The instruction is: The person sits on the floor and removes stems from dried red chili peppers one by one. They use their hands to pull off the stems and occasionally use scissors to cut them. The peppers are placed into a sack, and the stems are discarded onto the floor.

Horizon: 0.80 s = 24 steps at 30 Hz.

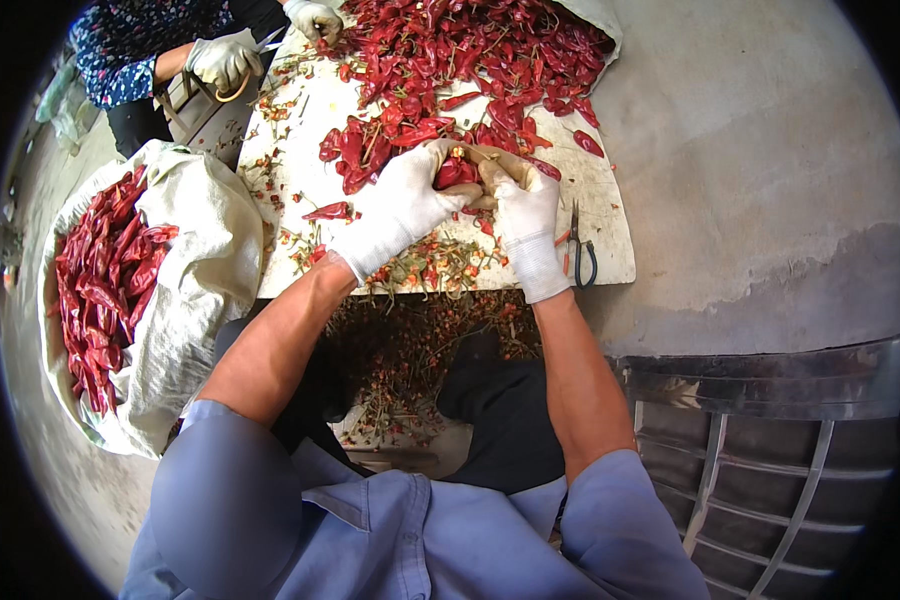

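Note:
My left hand (409,184), in a white knit work glove with a stained palm, holds a dried red chili pepper (456,174) in its curled fingers. From the other side my right hand (525,191), gloved alike, closes its fingers on the same pepper near its pale stem end. Another red chili (546,168) shows beside the right hand's fingers; whether that hand grips it cannot be seen. Both hands are over a white board (607,251). Scissors (579,255) with dark and orange handles lie to the right of my right wrist.
A chili heap (487,52) spills from a white woven sack (600,19). Cut stems (435,266) litter the board's near edge and the floor. At left stands an open sack (217,225) of chilies (109,285). Across, a co-worker's gloved hand (225,64) holds scissors. A metal frame (765,465) is at lower right.

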{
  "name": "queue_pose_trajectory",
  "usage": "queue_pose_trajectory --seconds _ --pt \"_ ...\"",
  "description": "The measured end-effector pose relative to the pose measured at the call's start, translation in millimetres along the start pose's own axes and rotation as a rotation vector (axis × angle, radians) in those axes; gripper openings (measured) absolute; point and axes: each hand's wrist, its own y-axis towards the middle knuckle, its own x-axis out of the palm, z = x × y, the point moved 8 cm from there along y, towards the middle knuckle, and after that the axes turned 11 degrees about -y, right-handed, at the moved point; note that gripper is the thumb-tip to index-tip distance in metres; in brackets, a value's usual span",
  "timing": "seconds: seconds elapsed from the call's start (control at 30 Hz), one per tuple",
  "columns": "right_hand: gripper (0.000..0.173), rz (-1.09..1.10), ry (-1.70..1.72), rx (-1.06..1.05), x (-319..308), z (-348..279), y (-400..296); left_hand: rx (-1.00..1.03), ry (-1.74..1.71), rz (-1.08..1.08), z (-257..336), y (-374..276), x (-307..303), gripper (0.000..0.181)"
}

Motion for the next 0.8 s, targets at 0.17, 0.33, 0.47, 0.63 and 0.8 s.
queue_pose_trajectory --seconds 0.17,0.33,0.47,0.63,0.8 --pt "0.018 0.057 -0.194 -0.088 7 -10 -7 -0.145 -0.098 -0.012 -9 0 4 0.058" --pt "0.018 0.164 -0.812 -0.562 12 -50 -21 -0.282 0.043 -0.139 -5 0 4 0.059" --pt "0.016 0.161 -0.648 -0.478 5 -37 -15 -0.165 -0.051 -0.110 -12 2 4 0.049" --pt "0.015 0.012 -0.113 0.077 -3 -1 -5 -0.109 -0.161 -0.228 -5 -1 1 0.036" --pt "0.023 -0.211 0.304 0.227 7 18 -4 -0.036 -0.176 -0.281 8 -7 -10 0.038"
